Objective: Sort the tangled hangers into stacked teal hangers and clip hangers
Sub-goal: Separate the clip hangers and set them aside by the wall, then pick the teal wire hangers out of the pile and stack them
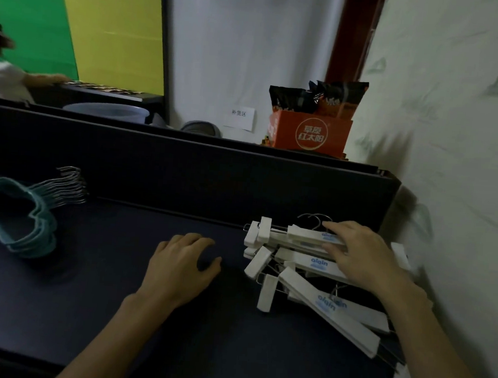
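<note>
Dark surface (113, 312) — teal hangers (15, 224) stacked at far left, white clip hangers (310, 271) heaped at right beside the wall. Right hand (364, 254) lies across the clip heap, fingers extended flat on top. Left hand (182, 264) rests between the piles — fingers loosely curled, holding nothing.

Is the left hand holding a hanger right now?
No, the left hand rests on the dark table with nothing in it, while the right hand lies on the white clip hangers.
</note>
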Demonstrator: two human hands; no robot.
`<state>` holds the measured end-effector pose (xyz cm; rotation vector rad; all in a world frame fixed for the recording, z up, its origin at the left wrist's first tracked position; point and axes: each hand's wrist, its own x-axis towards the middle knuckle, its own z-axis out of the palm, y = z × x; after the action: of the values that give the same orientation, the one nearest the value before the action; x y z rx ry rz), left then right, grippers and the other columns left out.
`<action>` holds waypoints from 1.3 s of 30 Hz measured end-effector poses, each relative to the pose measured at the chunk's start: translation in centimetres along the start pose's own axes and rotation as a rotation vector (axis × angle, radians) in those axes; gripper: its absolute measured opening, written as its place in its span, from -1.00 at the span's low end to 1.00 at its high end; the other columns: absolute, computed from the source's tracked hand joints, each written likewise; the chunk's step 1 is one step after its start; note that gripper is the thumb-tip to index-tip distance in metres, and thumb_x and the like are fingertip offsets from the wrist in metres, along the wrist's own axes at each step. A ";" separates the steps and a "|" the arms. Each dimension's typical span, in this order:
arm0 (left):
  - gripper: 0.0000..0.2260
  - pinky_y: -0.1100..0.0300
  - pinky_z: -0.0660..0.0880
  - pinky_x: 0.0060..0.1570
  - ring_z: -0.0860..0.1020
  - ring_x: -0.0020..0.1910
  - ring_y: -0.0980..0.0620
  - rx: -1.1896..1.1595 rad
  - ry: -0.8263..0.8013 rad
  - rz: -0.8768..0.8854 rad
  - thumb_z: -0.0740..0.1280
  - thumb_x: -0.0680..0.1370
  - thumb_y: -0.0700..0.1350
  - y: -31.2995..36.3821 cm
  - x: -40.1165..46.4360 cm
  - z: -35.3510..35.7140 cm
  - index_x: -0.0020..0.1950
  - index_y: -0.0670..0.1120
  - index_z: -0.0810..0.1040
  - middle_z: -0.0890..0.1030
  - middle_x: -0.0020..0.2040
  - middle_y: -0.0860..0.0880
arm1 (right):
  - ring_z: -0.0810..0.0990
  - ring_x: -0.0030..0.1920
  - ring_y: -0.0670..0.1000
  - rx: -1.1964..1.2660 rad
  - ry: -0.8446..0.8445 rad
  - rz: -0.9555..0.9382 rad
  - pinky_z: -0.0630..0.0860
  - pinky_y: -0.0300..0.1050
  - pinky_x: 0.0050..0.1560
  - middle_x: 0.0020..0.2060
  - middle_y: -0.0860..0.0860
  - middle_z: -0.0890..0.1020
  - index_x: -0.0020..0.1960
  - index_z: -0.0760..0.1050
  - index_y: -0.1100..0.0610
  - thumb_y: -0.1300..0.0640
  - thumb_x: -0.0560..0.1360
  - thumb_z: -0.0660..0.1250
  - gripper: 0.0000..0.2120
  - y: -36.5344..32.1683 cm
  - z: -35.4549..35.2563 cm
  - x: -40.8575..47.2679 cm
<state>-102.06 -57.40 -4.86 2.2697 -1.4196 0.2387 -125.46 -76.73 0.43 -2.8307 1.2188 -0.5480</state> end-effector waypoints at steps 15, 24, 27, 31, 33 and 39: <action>-0.60 0.02 0.33 0.21 0.41 0.28 -0.03 -0.005 0.185 -0.294 0.25 0.52 0.18 -6.8 -10.2 -5.2 0.30 0.05 0.47 0.48 0.30 0.05 | 0.42 0.21 0.05 0.242 0.173 -0.236 0.36 0.00 0.26 0.22 0.00 0.48 0.41 0.33 0.01 -0.05 0.57 0.19 -0.57 -20.2 3.2 -5.1; -0.52 0.03 0.37 0.17 0.43 0.26 0.02 0.114 0.224 -0.572 0.15 0.45 0.31 -17.4 -25.2 -10.3 0.26 0.12 0.49 0.50 0.27 0.09 | 0.47 0.19 0.06 0.343 0.060 -0.449 0.41 0.01 0.23 0.16 0.01 0.54 0.37 0.40 0.03 -0.11 0.52 0.28 -0.53 -35.4 8.2 -12.8; -0.42 0.01 0.36 0.19 0.42 0.28 0.01 0.112 0.245 -0.651 0.02 0.40 0.34 -20.5 -30.2 -12.0 0.28 0.10 0.48 0.50 0.28 0.07 | 0.50 0.15 0.05 0.399 0.032 -0.526 0.46 0.02 0.18 0.11 0.00 0.55 0.34 0.43 0.04 -0.08 0.49 0.32 -0.54 -40.3 8.9 -15.5; -0.52 0.07 0.33 0.22 0.38 0.31 0.05 0.113 0.268 -0.764 0.17 0.46 0.29 -24.1 -36.8 -13.5 0.31 0.11 0.46 0.47 0.30 0.08 | 0.48 0.18 0.03 0.435 -0.074 -0.640 0.46 -0.02 0.16 0.14 -0.03 0.54 0.36 0.41 0.01 -0.09 0.49 0.32 -0.54 -46.2 10.5 -19.4; -0.54 0.08 0.37 0.17 0.42 0.27 0.06 0.138 0.285 -0.822 0.18 0.46 0.28 -25.7 -39.5 -13.9 0.27 0.10 0.50 0.50 0.27 0.09 | 0.46 0.19 0.02 0.422 -0.139 -0.699 0.43 -0.05 0.17 0.16 -0.05 0.53 0.38 0.38 -0.01 -0.10 0.50 0.30 -0.52 -48.5 11.4 -20.7; -0.48 0.09 0.42 0.06 0.49 0.20 0.03 0.183 0.374 -0.974 0.10 0.40 0.30 -29.6 -44.2 -15.9 0.20 0.08 0.54 0.55 0.20 0.08 | 0.39 0.24 -0.03 0.430 -0.243 -0.807 0.35 -0.11 0.22 0.20 -0.09 0.47 0.42 0.31 -0.05 -0.15 0.52 0.24 -0.50 -55.3 13.0 -21.5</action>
<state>-94.54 -3.47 -15.61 2.5901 -0.0388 0.4396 -96.07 -24.66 -10.41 -2.7723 -0.1190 -0.3773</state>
